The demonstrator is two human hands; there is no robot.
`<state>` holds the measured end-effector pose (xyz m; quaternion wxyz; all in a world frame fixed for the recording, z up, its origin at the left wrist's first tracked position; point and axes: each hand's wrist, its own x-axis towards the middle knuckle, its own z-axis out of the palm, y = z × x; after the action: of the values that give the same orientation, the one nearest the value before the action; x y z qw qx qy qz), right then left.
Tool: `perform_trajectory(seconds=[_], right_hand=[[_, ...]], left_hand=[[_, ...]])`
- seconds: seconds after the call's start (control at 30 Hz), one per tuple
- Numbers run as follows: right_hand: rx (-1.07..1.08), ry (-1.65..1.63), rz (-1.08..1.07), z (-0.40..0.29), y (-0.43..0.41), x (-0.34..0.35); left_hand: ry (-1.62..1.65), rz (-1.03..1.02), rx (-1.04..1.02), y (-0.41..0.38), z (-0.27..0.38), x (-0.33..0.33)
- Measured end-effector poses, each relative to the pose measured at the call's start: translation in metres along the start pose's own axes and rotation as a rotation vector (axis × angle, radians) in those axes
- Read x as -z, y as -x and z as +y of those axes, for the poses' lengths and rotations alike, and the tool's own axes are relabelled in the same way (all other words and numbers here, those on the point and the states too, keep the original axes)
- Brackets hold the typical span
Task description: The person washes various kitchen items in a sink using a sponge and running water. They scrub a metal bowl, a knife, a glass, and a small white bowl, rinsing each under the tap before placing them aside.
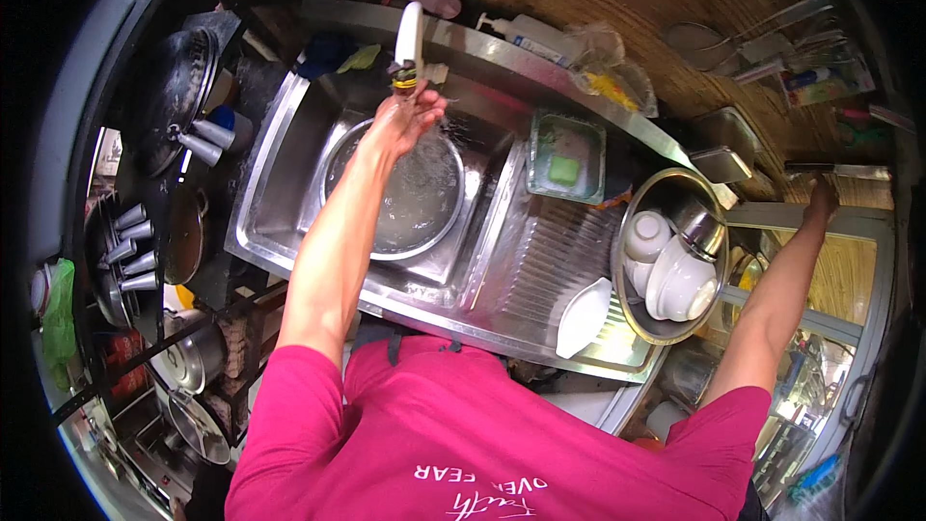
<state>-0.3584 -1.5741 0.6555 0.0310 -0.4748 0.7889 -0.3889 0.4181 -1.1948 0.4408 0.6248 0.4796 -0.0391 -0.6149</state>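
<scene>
My left hand (412,116) is just below the mouth of the white tap (409,32), palm up with its fingers somewhat spread and nothing in it. Water splashes off it into a round metal basin (427,210), which stands in the steel sink (278,195) and holds cloudy water. Far to the right, my right hand (822,197) reaches to a long, flat, knife-like object (839,171) on a wooden surface. Its fingers are small and dark in the picture, so whether they grip the object is unclear.
On the ribbed drainboard (535,260) are a green-tinted container (566,157) with a green block, a white dish (583,318) and an oval metal bowl (626,304) of white bowls. Pots and lids (184,87) crowd the left rack. A glazed frame (868,268) stands beneath my right arm.
</scene>
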Motion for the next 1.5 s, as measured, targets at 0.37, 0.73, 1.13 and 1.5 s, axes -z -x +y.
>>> perform_trajectory(seconds=[0.37,0.73,1.13,1.5], right_hand=[[0.469,-0.441,-0.085,-0.133,0.431,0.007],[-0.680,-0.966,-1.318,-0.242,0.700,-0.194],[0.772,-0.228,-0.803,-0.271,0.694,-0.335],[-0.084,-0.689,-1.417,-0.239,0.649,-0.385]], left_hand=[[-1.347,0.251,-0.130,-0.017,-0.134,0.142],[-0.771,0.893,0.093,-0.059,-0.213,0.222],[-0.539,0.669,0.327,-0.055,-0.170,0.207],[0.309,0.053,0.592,0.051,-0.113,0.179]])
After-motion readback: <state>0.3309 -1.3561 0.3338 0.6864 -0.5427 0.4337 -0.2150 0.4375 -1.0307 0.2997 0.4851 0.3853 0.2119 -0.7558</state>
